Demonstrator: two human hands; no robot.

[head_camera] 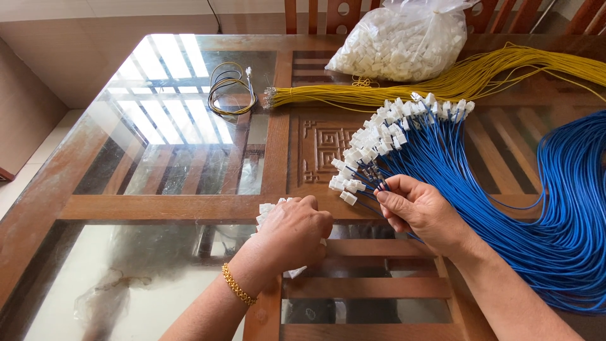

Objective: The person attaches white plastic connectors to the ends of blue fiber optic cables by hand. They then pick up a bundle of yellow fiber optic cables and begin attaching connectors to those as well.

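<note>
Left hand (293,230) curled shut over small white plastic connectors (265,209) near glass-topped wooden table's (158,208) front edge, right hand (420,211) fingertips pinching bare metal ends of thin blue wires (492,183) at table centre, yellow wire bundle (442,85) along far edge.

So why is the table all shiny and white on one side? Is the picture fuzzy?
In the head view, the glass tabletop mirrors bright window bars at upper left, a white glare that hides the wood beneath. The same view is sharp on the left hand, the right hand and the blue wires. The bag of white connectors at the top edge looks slightly washed out.
</note>
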